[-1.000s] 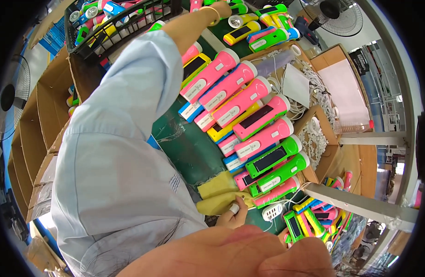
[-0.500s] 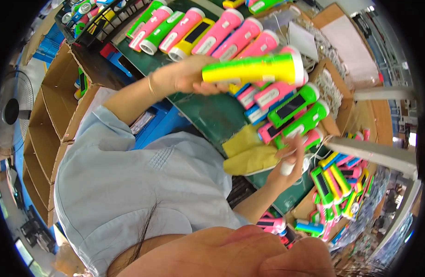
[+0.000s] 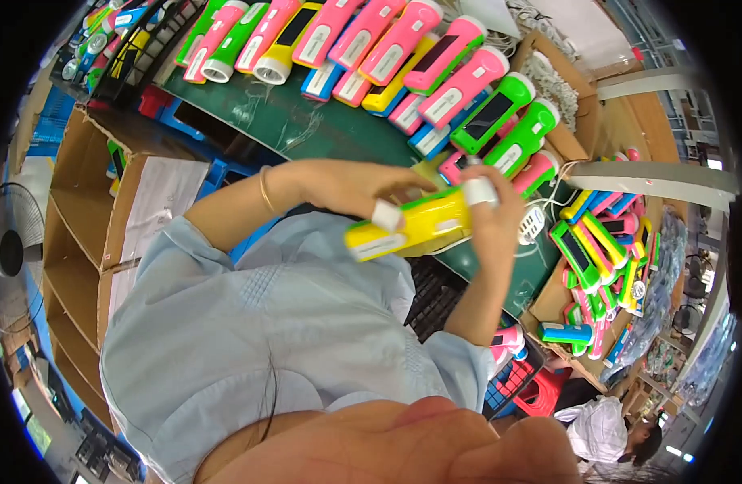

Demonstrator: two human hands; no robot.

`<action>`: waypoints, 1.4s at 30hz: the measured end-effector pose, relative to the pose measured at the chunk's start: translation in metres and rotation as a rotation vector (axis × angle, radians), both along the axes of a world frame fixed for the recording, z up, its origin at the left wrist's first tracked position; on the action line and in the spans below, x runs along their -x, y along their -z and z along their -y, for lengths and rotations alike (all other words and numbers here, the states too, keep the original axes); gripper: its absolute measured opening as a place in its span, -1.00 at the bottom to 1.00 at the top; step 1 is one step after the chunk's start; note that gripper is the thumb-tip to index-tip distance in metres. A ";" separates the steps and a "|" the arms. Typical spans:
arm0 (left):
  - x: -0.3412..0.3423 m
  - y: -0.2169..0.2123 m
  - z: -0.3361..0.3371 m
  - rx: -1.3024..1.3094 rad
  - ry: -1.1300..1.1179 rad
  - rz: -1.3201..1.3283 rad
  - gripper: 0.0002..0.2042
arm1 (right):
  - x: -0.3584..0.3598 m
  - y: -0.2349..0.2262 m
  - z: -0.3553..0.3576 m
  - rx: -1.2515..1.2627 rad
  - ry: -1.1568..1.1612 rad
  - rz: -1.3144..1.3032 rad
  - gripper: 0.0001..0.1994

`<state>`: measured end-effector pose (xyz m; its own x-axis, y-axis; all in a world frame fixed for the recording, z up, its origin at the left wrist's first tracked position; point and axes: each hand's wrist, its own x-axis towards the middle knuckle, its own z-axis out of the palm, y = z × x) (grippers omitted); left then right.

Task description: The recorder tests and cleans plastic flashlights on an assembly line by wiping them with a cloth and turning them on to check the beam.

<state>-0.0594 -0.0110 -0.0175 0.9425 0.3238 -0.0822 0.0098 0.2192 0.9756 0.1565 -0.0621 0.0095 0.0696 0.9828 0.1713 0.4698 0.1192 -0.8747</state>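
Note:
A yellow-and-green flashlight (image 3: 431, 223) is held level in front of my chest, with both hands on it. My left hand (image 3: 363, 187), a bracelet on its wrist, grips the yellow body; a white cover wraps one fingertip. My right hand (image 3: 498, 219) closes round the white head end, its fingers partly hiding it. Just beyond, several flashlights lie on the green table, among them a green one with a dark panel (image 3: 493, 117) and a pink one (image 3: 465, 85). A yellow cloth (image 3: 427, 171) shows partly behind my left hand.
A yellow flashlight (image 3: 286, 44) lies in the row along the far table edge. At right, a heaped box holds more flashlights (image 3: 576, 254) beside a grey post (image 3: 653, 179). A white power strip (image 3: 532, 226) with cables lies near my right hand. Cardboard compartments (image 3: 72, 218) stand left.
My left hand has brought the flashlight from over the table down toward my chest. My right hand, empty before, has moved up and taken its head end.

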 end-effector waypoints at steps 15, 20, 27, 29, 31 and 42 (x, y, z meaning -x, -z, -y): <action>-0.071 -0.017 -0.030 0.949 -0.140 0.338 -0.71 | 0.029 0.082 0.054 -0.005 0.186 -0.320 -0.84; -0.079 -0.027 -0.026 0.834 -0.487 0.036 -0.69 | 0.027 0.073 0.054 0.076 0.286 -0.578 -0.79; -0.067 -0.054 -0.058 -0.929 -1.003 -0.205 -0.42 | -0.005 0.037 0.035 0.025 0.163 -0.834 -0.85; -0.069 -0.058 -0.065 -1.147 -1.125 -0.187 -0.19 | -0.003 0.032 0.025 -0.051 0.187 -0.856 -0.86; -0.067 -0.056 -0.077 -1.059 -1.008 -0.336 -0.14 | 0.002 0.027 0.017 -0.070 0.217 -0.769 -0.85; -0.051 -0.019 -0.050 0.326 -0.524 0.220 -0.61 | 0.038 0.001 -0.002 -0.392 0.158 0.291 -0.91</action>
<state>-0.0089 0.0388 0.0011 0.6729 0.7357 -0.0769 -0.3709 0.4256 0.8254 0.1181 -0.0606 0.0080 0.1071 0.8219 0.5595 0.7259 0.3199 -0.6089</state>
